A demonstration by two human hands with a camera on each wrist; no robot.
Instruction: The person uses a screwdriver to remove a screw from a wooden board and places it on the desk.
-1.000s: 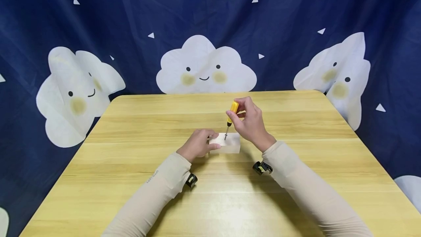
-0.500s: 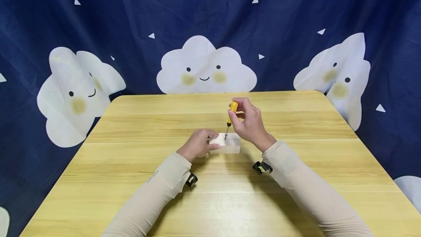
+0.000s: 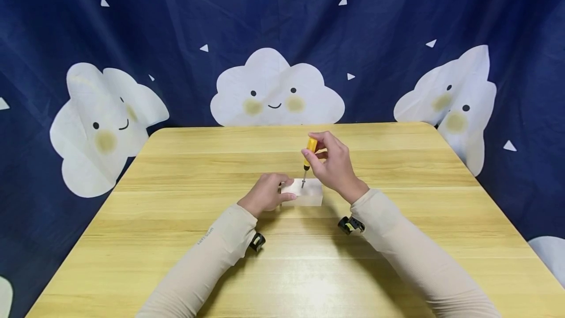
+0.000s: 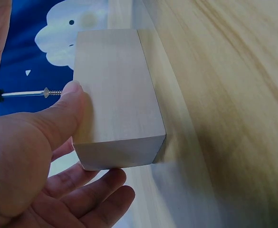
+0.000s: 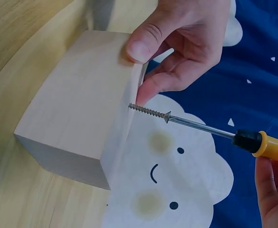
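A pale wooden block lies on the table, and my left hand grips its left end, thumb on the near side. In my right hand is a yellow screwdriver with a black collar, pinched by the handle between thumb and fingers. Its steel shaft points down and meets the head of a screw. The screw stands in the block's top face near the middle, most of its thread showing above the wood. In the left wrist view my left thumb partly hides the screw's lower end.
The wooden table stretches around the block on all sides. Behind it hangs a dark blue curtain printed with white clouds. Black cameras are strapped to both wrists, the right one close above the table.
My right fingers shift slightly around the screwdriver handle, whose top tips a little to the left. The left hand and the block stay in place.
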